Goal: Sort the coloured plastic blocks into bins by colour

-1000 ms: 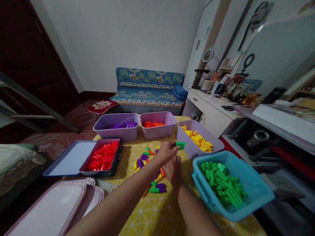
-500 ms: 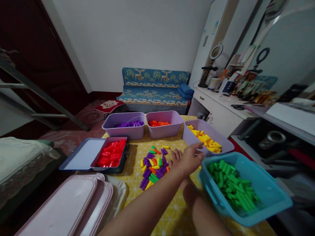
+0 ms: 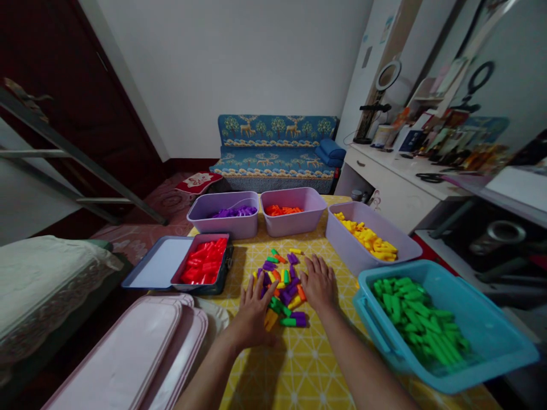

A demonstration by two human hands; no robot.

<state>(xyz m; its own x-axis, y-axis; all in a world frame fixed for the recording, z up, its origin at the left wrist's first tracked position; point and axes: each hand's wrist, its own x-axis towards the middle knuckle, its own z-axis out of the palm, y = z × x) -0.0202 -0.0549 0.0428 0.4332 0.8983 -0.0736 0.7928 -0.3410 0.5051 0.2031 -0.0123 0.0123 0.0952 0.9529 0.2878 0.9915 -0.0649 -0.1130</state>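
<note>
A loose pile of small tube-shaped plastic pieces [image 3: 290, 291] in purple, green, yellow and orange lies on the yellow patterned tablecloth [image 3: 299, 370]. My left hand [image 3: 252, 314] is spread over the pile's left edge, partly hiding several pieces. At the right edge my right hand [image 3: 319, 283] rests with fingers apart, close to an orange piece [image 3: 301, 293]. Neither hand grips anything. A green piece [image 3: 288, 322] and a purple piece [image 3: 301, 319] lie together at the near side of the pile.
Behind the pile stand lilac bins of purple pieces [image 3: 235, 212], orange pieces [image 3: 282, 210] and yellow pieces [image 3: 368, 239]. A teal bin [image 3: 491, 319] with green pieces stands right. Left are an open case of red pieces [image 3: 204, 262] and stacked pale lids [image 3: 123, 336].
My left hand has come back from beside the yellow pieces' bin to the pile's left side, uncrossing my arms. My right hand stays at the pile's right. The view has shifted slightly.
</note>
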